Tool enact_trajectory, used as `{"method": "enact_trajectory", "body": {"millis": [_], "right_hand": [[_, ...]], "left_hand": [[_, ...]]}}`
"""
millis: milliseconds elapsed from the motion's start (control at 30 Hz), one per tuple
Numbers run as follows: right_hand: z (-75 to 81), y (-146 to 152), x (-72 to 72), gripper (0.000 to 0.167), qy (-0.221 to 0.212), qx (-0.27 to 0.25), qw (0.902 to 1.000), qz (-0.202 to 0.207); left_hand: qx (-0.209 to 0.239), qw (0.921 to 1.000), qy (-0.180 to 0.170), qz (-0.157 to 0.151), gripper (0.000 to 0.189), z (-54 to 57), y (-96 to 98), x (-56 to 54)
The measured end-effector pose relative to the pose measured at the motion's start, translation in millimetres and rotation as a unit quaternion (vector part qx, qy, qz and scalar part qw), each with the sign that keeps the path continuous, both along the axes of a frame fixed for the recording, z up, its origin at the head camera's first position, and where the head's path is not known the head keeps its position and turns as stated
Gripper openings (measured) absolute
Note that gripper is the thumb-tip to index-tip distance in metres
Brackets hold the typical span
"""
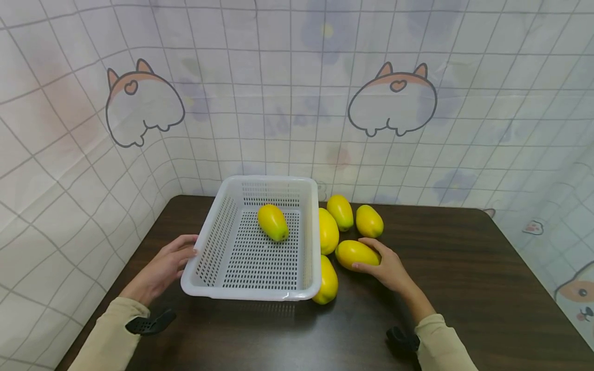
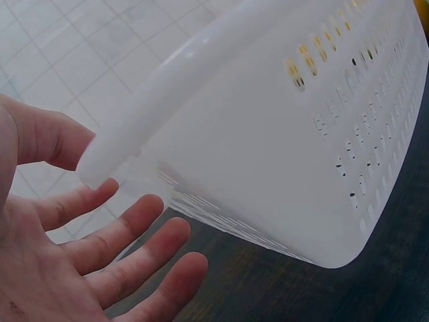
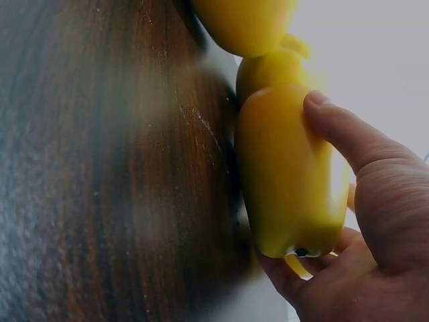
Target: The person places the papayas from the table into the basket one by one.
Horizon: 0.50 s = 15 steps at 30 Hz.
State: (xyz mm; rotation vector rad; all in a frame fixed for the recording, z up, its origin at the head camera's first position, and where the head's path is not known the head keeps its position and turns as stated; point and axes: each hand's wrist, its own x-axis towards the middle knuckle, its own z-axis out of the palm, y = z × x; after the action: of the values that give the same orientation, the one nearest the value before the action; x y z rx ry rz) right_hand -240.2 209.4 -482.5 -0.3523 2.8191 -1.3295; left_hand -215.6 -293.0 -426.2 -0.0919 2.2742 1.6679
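Observation:
My left hand [image 1: 163, 266] holds the left rim of a white plastic basket [image 1: 250, 294]. In the left wrist view, the thumb and index finger of that left hand [image 2: 74, 255] meet at the rim [image 2: 144, 124], while the other fingers are spread below it. My right hand [image 1: 389, 266] grips a yellow papaya [image 1: 356, 254] lying on the table right of the basket. The right wrist view has the thumb on one side of this papaya [image 3: 291, 174] and fingers round the other, its greenish stem end towards the palm. One papaya [image 1: 273, 222] lies inside the basket.
Several more papayas lie beside the basket's right wall: two at the back, one [image 1: 340, 212] and another [image 1: 369, 221], one mid-way [image 1: 327, 232], and one near the front corner [image 1: 327, 281]. The dark wooden table [image 1: 464, 278] meets a patterned cloth wall [image 1: 297, 103].

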Motion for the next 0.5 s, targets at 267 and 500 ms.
{"method": "enact_trajectory", "body": {"millis": [267, 500], "right_hand": [[-1.1, 0.8, 0.6, 0.066, 0.002, -0.008, 0.9999, -0.013], [-1.2, 1.7, 0.6, 0.065, 0.008, -0.008, 0.9998, -0.014]], "left_hand": [[0.005, 1.0, 0.004, 0.0, 0.055, 0.1, -0.2, 1.3], [0.007, 1.0, 0.003, 0.0, 0.055, 0.3, -0.8, 1.5]]}}
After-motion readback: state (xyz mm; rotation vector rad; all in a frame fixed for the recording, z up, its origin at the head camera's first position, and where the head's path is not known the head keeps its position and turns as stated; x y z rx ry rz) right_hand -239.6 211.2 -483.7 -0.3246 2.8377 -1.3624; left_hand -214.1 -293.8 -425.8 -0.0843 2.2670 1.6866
